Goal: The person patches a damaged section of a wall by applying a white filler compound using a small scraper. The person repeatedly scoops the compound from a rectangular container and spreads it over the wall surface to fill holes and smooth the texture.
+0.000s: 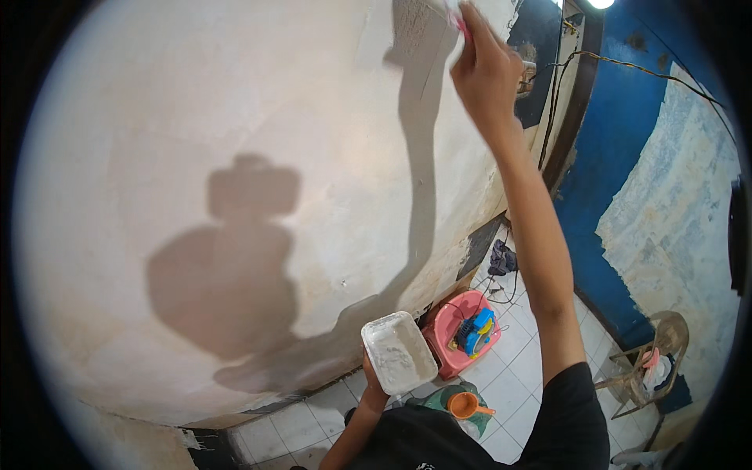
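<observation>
Print (425, 466) marks your shirt (399, 439), bottom centre; left hand (372, 375) clasps tub (397, 356), long axis down-right; right hand (487, 74), fingers clamped on pink handle (461, 27), top.

White tub (384, 329), pink chair (441, 338), orange dipper (463, 405) — black sleeve (570, 415), patchy blue-and-white wall (623, 157)

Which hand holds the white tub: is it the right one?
No, the left hand holds the white tub, while the right hand is raised near the pale wall.
</observation>
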`<state>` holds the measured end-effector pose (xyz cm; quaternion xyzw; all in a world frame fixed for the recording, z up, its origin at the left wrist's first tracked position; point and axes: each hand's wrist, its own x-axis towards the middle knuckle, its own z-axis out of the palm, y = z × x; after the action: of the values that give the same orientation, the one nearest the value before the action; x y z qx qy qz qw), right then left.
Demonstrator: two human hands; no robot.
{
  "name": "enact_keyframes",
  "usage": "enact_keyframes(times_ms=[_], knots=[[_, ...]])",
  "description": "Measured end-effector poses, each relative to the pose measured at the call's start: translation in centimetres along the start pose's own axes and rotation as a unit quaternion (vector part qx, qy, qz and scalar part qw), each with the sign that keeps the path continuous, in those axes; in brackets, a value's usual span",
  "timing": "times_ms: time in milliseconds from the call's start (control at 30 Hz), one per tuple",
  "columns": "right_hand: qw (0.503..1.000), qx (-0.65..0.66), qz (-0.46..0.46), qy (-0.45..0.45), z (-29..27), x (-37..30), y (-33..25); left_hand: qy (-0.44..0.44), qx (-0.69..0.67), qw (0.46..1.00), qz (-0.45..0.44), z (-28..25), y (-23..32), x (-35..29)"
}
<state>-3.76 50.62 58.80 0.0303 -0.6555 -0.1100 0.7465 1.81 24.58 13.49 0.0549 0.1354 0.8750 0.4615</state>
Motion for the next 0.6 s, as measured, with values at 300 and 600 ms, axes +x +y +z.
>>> enact_keyframes(times_ms=[300,600], knots=[[0.997,0.052,0.025,-0.060,3.6,-9.7,-7.1,0.003,-0.048,0.999,0.020,-1.7,0.4,-1.1],[0.881,0.134,0.426,-0.159,-8.7,-22.5,-12.7,0.024,0.040,0.999,0.025,-5.0,1.7,-2.3]])
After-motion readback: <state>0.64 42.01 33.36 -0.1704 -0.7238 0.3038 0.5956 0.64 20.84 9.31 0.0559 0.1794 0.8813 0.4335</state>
